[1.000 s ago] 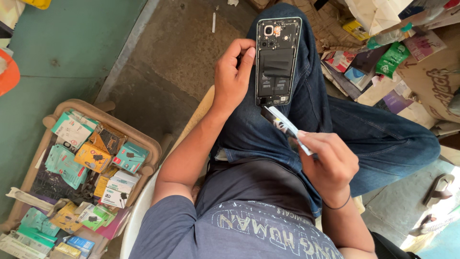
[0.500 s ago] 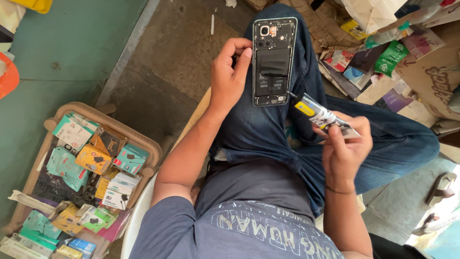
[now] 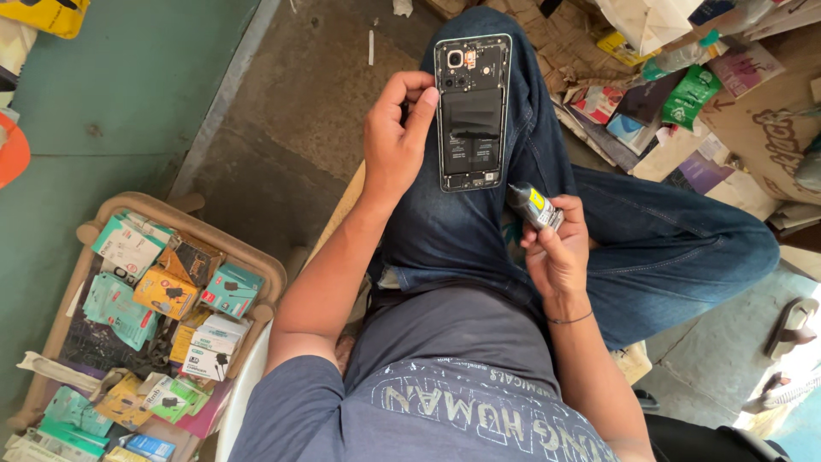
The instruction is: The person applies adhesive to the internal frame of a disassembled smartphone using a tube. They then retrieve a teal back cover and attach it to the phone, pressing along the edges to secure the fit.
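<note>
One phone (image 3: 472, 111), back cover off, lies on the person's knee w/ the left hand (image 3: 393, 141) pinching its left edge btwn thumb & fingers. Right hand (image 3: 558, 252) is closed round one small tube (image 3: 534, 207), tip just below the phone's bottom right corner. One basket (image 3: 256, 265) of packets stands at left.

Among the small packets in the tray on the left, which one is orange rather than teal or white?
The orange packet in the upper half of the tray, with a dark earphone picture on it. Teal packets flank it, and a white one lies lower right.
</note>
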Demonstrator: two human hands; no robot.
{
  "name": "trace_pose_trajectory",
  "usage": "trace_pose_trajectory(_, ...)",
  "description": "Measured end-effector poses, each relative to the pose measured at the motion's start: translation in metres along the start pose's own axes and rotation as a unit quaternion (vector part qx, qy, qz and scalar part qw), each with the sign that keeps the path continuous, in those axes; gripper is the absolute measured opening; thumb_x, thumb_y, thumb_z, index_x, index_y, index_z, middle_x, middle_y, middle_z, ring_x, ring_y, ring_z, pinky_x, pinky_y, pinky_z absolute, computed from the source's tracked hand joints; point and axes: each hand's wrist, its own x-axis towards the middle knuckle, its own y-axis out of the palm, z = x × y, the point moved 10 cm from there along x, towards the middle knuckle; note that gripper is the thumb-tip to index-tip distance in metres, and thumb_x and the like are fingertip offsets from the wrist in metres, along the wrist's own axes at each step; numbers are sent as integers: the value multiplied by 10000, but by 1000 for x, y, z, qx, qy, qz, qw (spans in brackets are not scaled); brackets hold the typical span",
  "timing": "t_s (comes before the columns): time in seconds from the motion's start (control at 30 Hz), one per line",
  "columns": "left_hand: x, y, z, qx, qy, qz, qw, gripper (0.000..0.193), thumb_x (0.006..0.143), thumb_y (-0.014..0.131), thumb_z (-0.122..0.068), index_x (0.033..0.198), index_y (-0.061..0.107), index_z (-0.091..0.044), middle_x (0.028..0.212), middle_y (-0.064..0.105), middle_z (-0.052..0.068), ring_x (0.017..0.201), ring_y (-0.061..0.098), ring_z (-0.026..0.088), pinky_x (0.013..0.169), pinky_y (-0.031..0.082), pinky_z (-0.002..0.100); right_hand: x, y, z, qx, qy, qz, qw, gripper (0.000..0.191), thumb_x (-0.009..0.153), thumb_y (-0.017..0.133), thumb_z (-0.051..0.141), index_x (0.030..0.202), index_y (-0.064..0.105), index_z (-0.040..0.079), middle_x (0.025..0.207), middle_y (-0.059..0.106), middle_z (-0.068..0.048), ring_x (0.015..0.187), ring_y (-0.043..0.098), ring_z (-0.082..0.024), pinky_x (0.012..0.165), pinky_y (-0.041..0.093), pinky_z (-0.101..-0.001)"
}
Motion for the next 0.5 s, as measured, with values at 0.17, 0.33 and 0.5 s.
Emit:
trace_pose_trajectory(0.17,1,0,-2,9,3,-3,1000,96,1048,654,-108,1100,664,-28,880,659,-35,767,534,21,693,449,200,2,4,7,-21,-4,-22,1000,440,928,810,39,1275,543,83,1145,667,-110,872,671,-190,777,591,-309)
trace_pose_trajectory(0.33,0,1,-4,0,11,1,1000,89,1055,647,-104,1101,662,-29,884,653,-34,771,532,22,702,451,202,2,18,29,-102,-42,-54,993,544,883,805,-30,1356,552,57,1105,653,-76,862,683,-179,772,597,-308)
trace_pose_trajectory(0.5,1,1,-2,6,8,-3,1000,93,1050,654,-106,1097,659,-26,884,659,-31,775,544,23,704,459,202,-3,50,69,-390,-123,-50,911,432,881,848,-51,1240,613,-3,1081,680,-76,937,667,-145,888,559,-273)
